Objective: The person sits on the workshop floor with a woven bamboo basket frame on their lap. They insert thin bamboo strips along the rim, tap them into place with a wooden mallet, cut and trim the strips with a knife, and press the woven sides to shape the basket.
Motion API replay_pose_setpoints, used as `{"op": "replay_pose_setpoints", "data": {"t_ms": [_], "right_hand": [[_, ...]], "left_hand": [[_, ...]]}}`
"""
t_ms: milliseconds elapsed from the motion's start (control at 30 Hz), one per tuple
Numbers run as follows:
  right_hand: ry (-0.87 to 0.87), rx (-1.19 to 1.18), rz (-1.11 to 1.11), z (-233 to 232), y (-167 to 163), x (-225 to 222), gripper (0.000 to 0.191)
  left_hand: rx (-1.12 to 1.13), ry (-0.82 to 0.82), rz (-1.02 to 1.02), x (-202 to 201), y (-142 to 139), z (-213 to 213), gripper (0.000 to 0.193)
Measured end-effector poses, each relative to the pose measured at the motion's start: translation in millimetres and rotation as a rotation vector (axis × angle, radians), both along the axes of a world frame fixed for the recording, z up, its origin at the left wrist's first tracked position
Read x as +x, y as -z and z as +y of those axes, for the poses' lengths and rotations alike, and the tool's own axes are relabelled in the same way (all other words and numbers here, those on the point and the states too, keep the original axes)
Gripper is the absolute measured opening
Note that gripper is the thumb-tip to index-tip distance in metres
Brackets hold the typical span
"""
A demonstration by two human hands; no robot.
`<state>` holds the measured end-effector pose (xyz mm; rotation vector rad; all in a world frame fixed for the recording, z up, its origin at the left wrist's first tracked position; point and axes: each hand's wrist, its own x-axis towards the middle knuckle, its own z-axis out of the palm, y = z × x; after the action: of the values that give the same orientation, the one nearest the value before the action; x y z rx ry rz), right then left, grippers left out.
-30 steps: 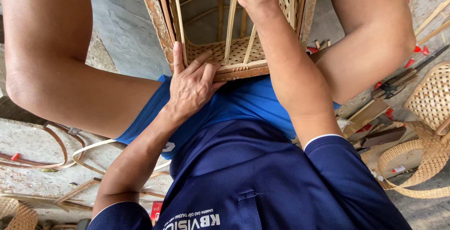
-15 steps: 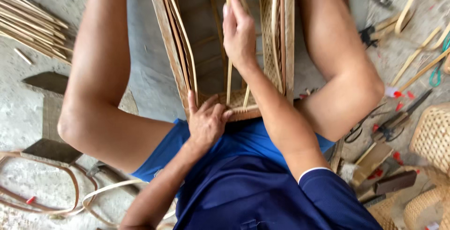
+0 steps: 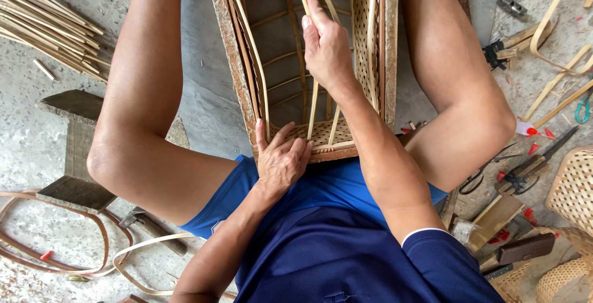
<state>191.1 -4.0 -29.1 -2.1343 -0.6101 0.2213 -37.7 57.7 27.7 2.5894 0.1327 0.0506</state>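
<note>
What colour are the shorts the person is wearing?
Bright blue shorts, lighter than the navy shirt; the head view shows them.

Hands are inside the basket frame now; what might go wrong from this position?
1. The right hand grips thin bamboo strips that stand inside the woven basket; bent too hard, they may crack or splinter into the fingers.
2. Only the left hand steadies the basket's near rim, with the basket between the knees, so a strong pull might tip or shift it.
3. Cutting tools lie close to the right leg; a sudden move might strike them.
</note>
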Motion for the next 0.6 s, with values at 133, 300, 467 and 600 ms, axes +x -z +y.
{"op": "replay_pose_setpoints", "data": {"t_ms": [133,300,467,600], "right_hand": [[-0.029,0.028,0.053,-10.4,-10.1,-6.0,0.048],[-0.03,-0.047,0.084,-17.8,-2.4,-7.4,0.049],[-0.04,-0.018,0.04,-40.4,6.6,-24.6,0.049],[0.012,-0.057,0.093,-41.9,-1.3,-25.9,0.048]], "left_hand": [[-0.002,0.003,0.003,-6.9,-4.1,-9.0,0.027],[0.005,0.01,0.008,-13.3,-1.0,-17.0,0.029],[0.005,0.004,-0.005,-25.6,-3.8,-33.7,0.028],[0.002,0.004,-0.007,-26.5,-11.1,-46.0,0.026]]}}
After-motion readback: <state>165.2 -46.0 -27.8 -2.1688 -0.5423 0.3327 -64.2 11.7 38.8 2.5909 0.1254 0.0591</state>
